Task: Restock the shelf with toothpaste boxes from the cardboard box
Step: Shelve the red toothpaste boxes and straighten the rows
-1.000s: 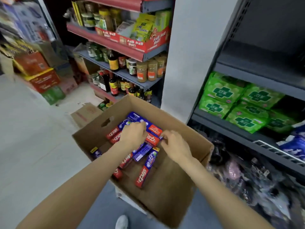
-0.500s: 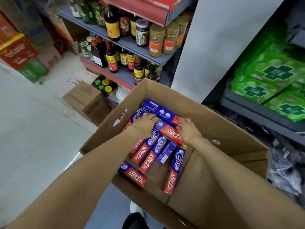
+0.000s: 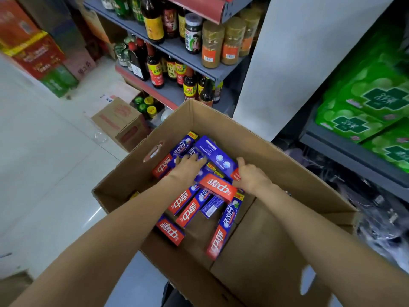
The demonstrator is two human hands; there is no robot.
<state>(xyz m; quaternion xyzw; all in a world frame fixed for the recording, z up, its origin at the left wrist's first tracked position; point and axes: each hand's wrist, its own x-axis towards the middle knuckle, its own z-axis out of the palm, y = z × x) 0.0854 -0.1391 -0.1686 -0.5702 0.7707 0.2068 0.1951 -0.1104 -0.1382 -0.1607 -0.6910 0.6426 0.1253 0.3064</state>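
Note:
An open cardboard box (image 3: 261,251) stands on the floor and holds several blue-and-red toothpaste boxes lying loose. My left hand (image 3: 188,168) rests with spread fingers on the boxes at the far left of the pile. My right hand (image 3: 251,177) grips the red end of a blue toothpaste box (image 3: 215,155) lying across the top of the pile, with my thumb up along its side. A red-faced toothpaste box (image 3: 218,188) lies just below, between my two wrists. More toothpaste boxes (image 3: 222,231) lie toward me on the box floor.
A grey shelf unit (image 3: 177,49) with sauce bottles and spice jars stands beyond the box. Green packs (image 3: 363,107) fill a dark shelf on the right, with dark bagged goods under it. A small closed carton (image 3: 121,120) sits on the pale floor at left, and stacked red cartons (image 3: 35,52) stand farther left.
The view has dropped closer to the cardboard box. Both hands have reached a little deeper onto the pile, and my right hand now grips the end of the top blue box.

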